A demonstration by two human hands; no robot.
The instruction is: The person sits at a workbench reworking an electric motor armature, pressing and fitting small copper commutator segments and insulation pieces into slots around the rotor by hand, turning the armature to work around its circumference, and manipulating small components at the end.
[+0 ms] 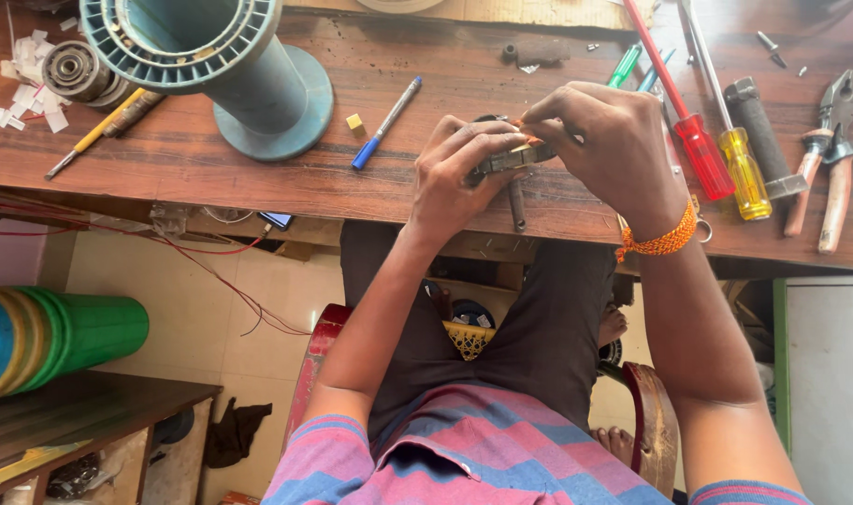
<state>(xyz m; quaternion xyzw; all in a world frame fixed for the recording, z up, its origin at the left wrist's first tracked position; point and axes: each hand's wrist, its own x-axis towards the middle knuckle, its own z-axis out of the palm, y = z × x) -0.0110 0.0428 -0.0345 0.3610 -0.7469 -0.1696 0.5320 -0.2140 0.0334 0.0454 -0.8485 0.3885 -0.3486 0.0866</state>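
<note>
A small metal part (509,157) is sitting pinched between the fingers of both hands, the left hand (459,178) gripping it from below, the right hand (599,140) closing over its top, above the desk (211,168) edge. A blue pen (386,123) is lying left of the part, screwdrivers (716,154) right of it.

1 view only, from a camera worn on the person's head. It looks steeply down over the chest and lap, so the striped shirt (464,449) fills the bottom edge and the wooden workbench (258,159) runs across the top. It sits close: both forearms reach up from the frame's bottom to mid-picture. The floor (211,309) shows under the bench at left.
</note>
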